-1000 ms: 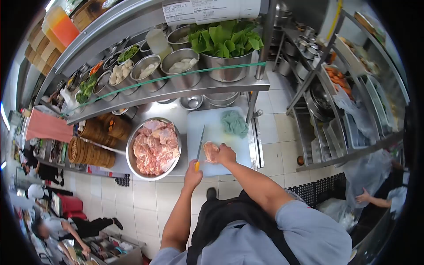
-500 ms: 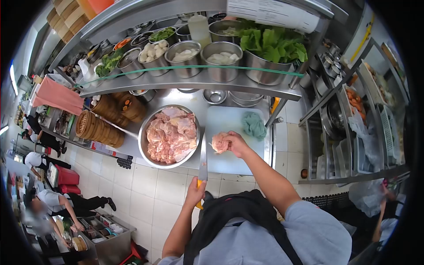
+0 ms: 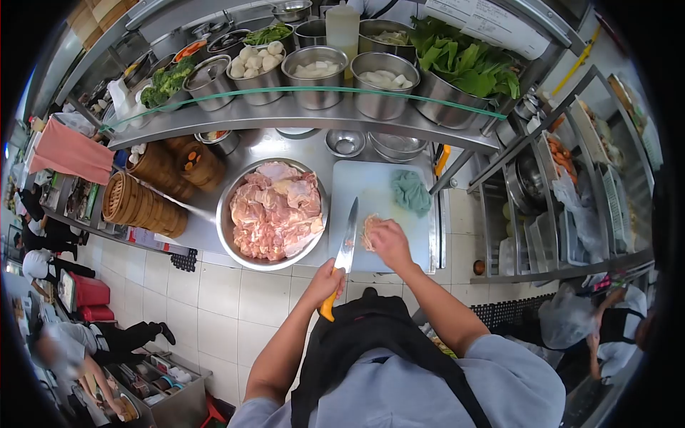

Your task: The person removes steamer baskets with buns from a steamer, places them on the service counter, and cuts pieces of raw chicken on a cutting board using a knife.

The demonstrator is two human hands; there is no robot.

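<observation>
My left hand point(image 3: 325, 284) is closed around the yellow handle of a knife point(image 3: 349, 235), its blade pointing away from me over the left edge of the white cutting board point(image 3: 371, 189). On the board, my right hand point(image 3: 389, 244) grips a piece of raw chicken point(image 3: 369, 232), partly covered by the fingers. The blade lies just left of that piece. A crumpled green cloth point(image 3: 409, 192) rests at the board's far right. Left of the board stands a steel bowl point(image 3: 223, 225) heaped with raw chicken pieces point(image 3: 275, 207).
A steel shelf point(image 3: 300, 114) with a glass rail crosses behind the board, bearing pots of vegetables and leafy greens point(image 3: 467, 64). Bamboo steamers point(image 3: 139, 203) stand at left. Small steel bowls point(image 3: 345, 143) sit behind the board. A wire rack point(image 3: 564, 264) is at right. Co-workers point(image 3: 78, 349) are farther off.
My right hand has lowered the chicken piece onto the board, nearer me. My left hand has brought the knife to the right, its blade now over the board. The camera view has shifted slightly.
</observation>
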